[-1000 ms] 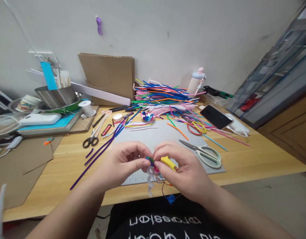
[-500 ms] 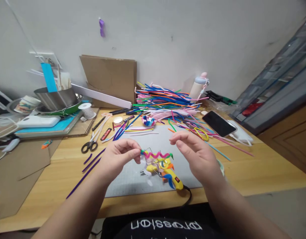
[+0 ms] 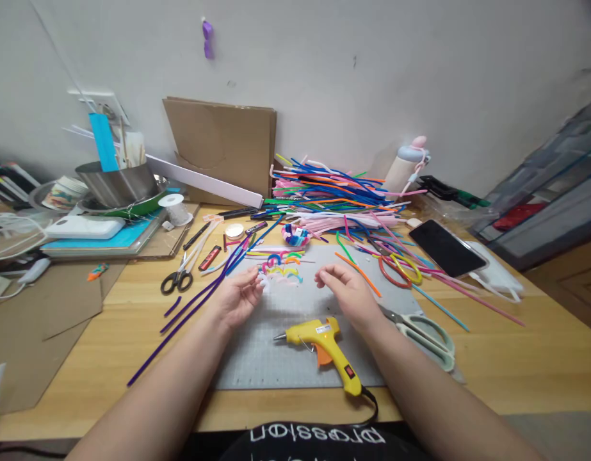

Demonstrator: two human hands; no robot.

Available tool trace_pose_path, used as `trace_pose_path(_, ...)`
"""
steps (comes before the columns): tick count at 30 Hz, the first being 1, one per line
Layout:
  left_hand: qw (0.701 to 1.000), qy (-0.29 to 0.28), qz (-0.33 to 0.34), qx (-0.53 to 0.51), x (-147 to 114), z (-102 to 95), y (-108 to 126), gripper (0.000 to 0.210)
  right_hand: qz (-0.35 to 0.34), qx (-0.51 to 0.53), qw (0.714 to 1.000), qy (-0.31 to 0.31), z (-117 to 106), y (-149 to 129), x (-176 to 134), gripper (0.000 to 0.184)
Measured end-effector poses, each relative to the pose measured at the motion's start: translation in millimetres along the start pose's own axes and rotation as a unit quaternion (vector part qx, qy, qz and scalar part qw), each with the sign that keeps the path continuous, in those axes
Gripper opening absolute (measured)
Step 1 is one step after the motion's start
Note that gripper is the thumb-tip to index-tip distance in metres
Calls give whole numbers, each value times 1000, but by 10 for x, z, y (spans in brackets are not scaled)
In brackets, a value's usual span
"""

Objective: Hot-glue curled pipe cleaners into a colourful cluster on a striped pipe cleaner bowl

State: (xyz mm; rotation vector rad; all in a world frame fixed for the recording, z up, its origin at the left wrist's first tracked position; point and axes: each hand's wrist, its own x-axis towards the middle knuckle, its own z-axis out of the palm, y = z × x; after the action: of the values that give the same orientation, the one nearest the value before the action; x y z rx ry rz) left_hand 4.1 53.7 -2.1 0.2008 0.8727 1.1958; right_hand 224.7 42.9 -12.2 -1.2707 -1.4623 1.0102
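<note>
My left hand (image 3: 241,298) is closed in a pinch at the left end of a cluster of curled pipe cleaners (image 3: 288,276) in white, yellow, blue, pink and orange. The curls stretch right from its fingertips, above the grey cutting mat (image 3: 257,365). My right hand (image 3: 350,298) is to the right of the curls, apart from them. Its thumb and fingers are drawn together; whether something thin is between them I cannot make out. Below both hands a yellow glue gun (image 3: 319,333) lies on the mat, nozzle pointing left.
Pale green scissors (image 3: 432,342) lie by my right forearm, black-handled scissors (image 3: 177,282) at left. A pipe cleaner pile (image 3: 333,192) lies at the back before cardboard (image 3: 223,150). A phone (image 3: 446,248) is at right. Purple pipe cleaners (image 3: 165,346) lie beside my left forearm.
The pink, zigzag pipe cleaner piece has turned, now showing several coloured curls farther from me. My right hand has drawn its fingers together. The glue gun and pale green scissors are more exposed.
</note>
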Motion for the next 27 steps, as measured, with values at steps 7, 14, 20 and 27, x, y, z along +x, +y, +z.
trace_pose_path(7, 1000, 14, 9, -19, 121, -89, 35, 17, 8, -245, 967, -70, -243, -242, -395, 37)
trace_pose_path(14, 998, -10, 32, -61, 98, -101, 123, 19, 1, -486, 854, -186, -118, -187, -912, 34)
trace_pose_path(20, 992, -57, 74, -87, 14, -77, 249, 26, 133, -480, 850, -173, 132, -138, -719, 57)
trace_pose_path(27, 991, -83, 104, -29, -13, -100, 208, 13, 144, -451, 863, -177, 603, -240, -302, 59)
